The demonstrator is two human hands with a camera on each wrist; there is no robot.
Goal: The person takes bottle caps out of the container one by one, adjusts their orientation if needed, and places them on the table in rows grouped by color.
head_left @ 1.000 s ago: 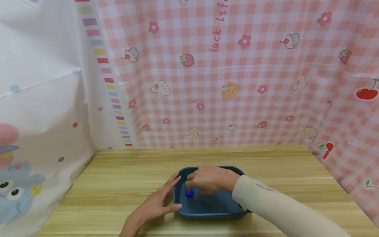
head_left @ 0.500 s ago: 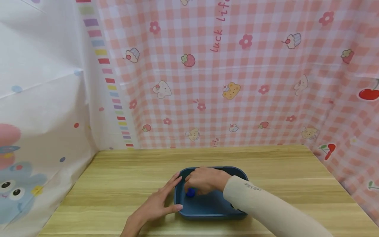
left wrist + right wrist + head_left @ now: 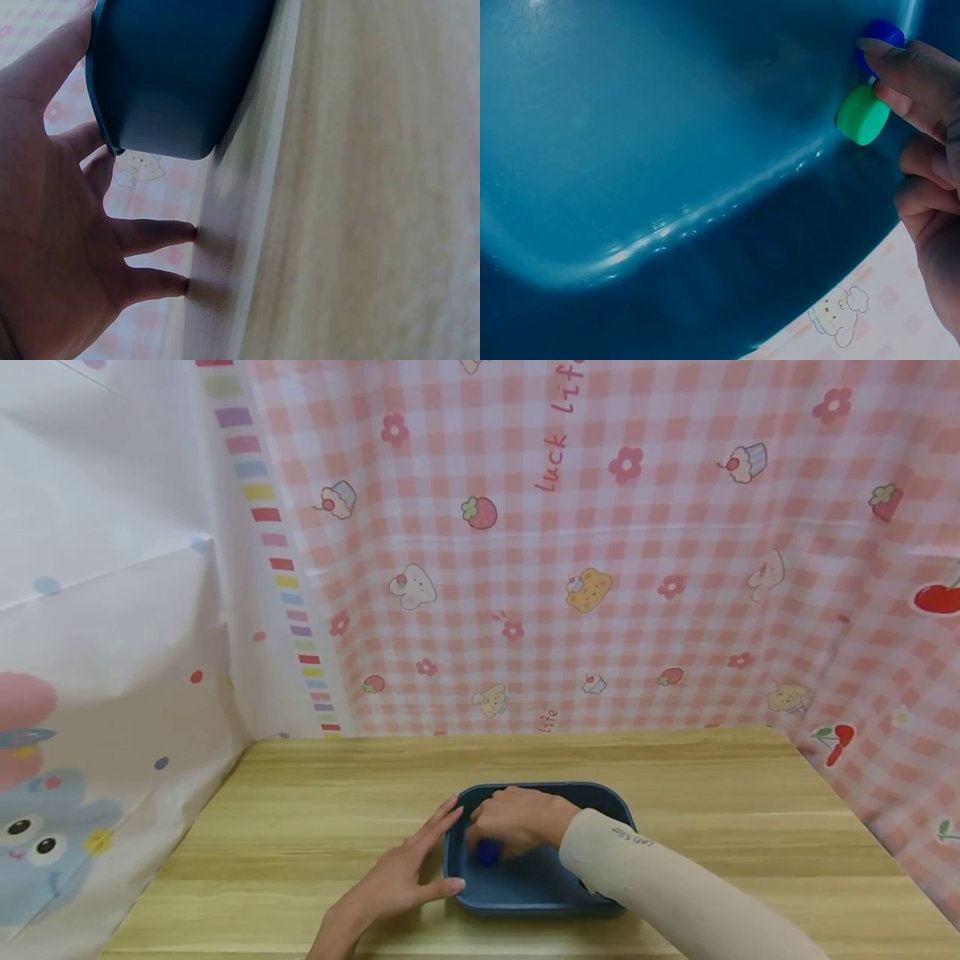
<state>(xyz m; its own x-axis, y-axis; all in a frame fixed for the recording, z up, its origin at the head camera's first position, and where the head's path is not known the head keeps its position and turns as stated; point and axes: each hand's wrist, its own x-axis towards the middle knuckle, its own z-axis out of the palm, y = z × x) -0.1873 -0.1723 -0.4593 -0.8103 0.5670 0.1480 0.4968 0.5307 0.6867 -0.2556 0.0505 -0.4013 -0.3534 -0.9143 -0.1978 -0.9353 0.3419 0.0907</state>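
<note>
A dark blue rectangular tub [image 3: 540, 908] stands on the wooden table. Inside its left part, the right hand [image 3: 525, 818] reaches down and pinches a blue bottle cap [image 3: 881, 45] between thumb and finger. The same blue cap [image 3: 487, 853] shows below the fingers in the head view. Right beside it is a green bottle cap [image 3: 862, 115], close against a fingertip; the hand hides it in the head view. The left hand [image 3: 393, 877] rests at the tub's left end, fingers spread, thumb and fingertips touching the rim. In the left wrist view, that hand [image 3: 64, 217] has two fingers extended down toward the table.
Bare wood of the table [image 3: 315, 810] surrounds the tub. A pink checked cloth [image 3: 540, 560] hangs behind it, and a white patterned sheet [image 3: 127, 610] hangs at the left. The tub's side walls rise around the right hand.
The right hand has shifted left and its fingers have come onto the blue cap. The green cap, partly visible earlier in the head view, is now covered. The left hand stays at the rim.
</note>
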